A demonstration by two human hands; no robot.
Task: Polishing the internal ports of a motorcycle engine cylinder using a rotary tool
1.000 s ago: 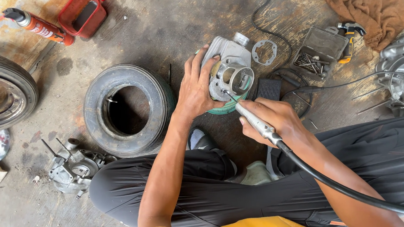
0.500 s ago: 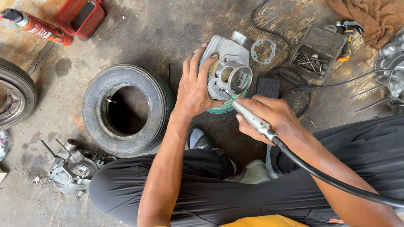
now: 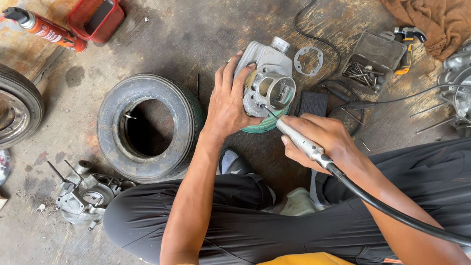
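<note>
**Grey cylinder casting held and worked with a handpiece**

A grey cast-metal engine cylinder (image 3: 268,80) with a round bore is seen just above the centre of the frame, resting on a pale green round tin (image 3: 263,123) on the stained concrete floor (image 3: 198,28). It is gripped from its left side by the left hand (image 3: 229,102), whose fingers are wrapped over the casting. A slim silver rotary handpiece (image 3: 299,143) on a thick black flexible shaft (image 3: 403,214) is held pen-fashion in the closed right hand (image 3: 323,142), right of centre; its thin tip is set at the edge of the bore. A black rubber tyre (image 3: 147,125) lies flat at centre left. An orange spray can (image 3: 47,30) and a red plastic container (image 3: 95,13) are placed at upper left. A flat metal gasket (image 3: 309,61) lies just right of the cylinder, and an open tray of small bits (image 3: 372,61) sits at upper right.
</note>
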